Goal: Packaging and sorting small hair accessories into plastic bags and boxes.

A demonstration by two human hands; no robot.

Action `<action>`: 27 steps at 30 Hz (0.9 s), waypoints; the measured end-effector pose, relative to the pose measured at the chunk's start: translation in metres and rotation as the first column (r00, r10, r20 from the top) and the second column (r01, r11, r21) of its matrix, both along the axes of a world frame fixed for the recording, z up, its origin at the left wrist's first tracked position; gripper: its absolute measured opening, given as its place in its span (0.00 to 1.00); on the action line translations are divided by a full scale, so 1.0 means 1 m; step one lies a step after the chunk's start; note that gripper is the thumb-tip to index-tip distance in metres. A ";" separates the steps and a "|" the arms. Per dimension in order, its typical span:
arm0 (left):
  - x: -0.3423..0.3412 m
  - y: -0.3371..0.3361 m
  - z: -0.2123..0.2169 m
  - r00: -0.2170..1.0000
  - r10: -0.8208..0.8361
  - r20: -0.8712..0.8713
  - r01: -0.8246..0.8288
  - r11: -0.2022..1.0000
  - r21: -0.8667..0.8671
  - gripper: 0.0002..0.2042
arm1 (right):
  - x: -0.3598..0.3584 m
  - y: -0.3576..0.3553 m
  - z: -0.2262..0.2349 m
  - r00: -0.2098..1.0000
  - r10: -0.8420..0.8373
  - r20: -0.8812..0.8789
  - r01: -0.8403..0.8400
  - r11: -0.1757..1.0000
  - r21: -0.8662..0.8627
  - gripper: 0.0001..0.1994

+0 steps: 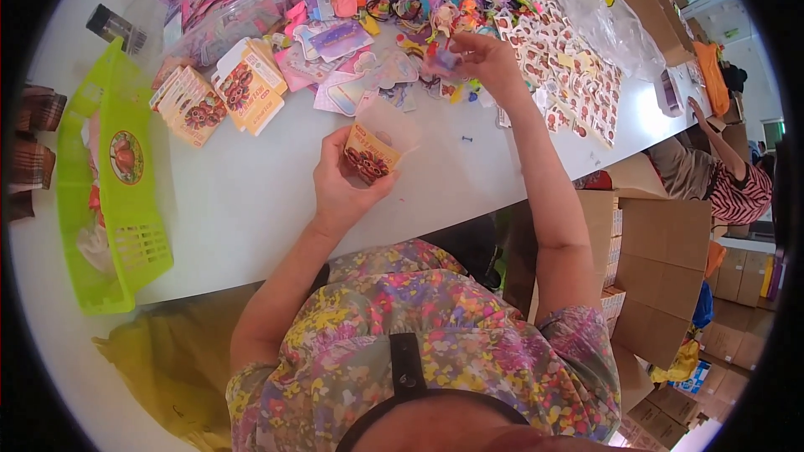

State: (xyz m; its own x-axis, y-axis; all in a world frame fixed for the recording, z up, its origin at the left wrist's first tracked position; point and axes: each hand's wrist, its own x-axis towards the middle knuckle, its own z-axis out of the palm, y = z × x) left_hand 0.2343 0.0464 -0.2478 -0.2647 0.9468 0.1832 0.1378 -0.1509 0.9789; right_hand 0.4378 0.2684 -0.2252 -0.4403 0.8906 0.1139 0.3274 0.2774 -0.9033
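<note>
My left hand (342, 188) is wrapped round a small orange-yellow printed cardboard box (371, 155), held just above the table's near side with its pale top flap standing up. Out over the edge of a heap of small colourful trinkets (419, 2), my right hand (488, 63) has its fingers closed on a small pink-and-blue item (440, 61); blur hides what kind it is. Left of it lie shiny pastel cards (339, 63). To the right of the hand spreads a sheet-like layer of small printed stickers (569, 75).
Flat orange cartons (249, 88) lie in stacks at the left. A lime-green plastic basket (126, 218) stands at the table's left end, near a clear tub of pink packets (230, 29). Clear plastic bag (607, 25) at far right; open cardboard box (657, 259) beside me. Another person (737, 176) works beyond.
</note>
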 end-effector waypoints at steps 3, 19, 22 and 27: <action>0.001 0.001 -0.001 1.000 0.000 0.013 0.000 1.000 0.011 0.35 | 0.010 0.002 -0.004 0.989 -0.026 -0.145 0.018 0.999 -0.050 0.20; 0.000 -0.003 -0.001 0.999 0.044 0.006 -0.044 0.998 0.053 0.34 | -0.003 -0.040 0.041 0.930 -0.034 -0.367 -0.096 0.939 -0.331 0.09; -0.003 -0.004 -0.009 0.990 0.115 -0.080 -0.104 0.985 0.135 0.34 | -0.012 -0.066 0.058 0.927 0.077 -0.367 -0.172 0.957 -0.234 0.09; -0.005 0.000 -0.010 0.994 0.094 -0.055 -0.078 0.968 0.240 0.35 | -0.007 -0.076 0.065 0.942 0.098 -0.322 -0.147 0.980 -0.132 0.08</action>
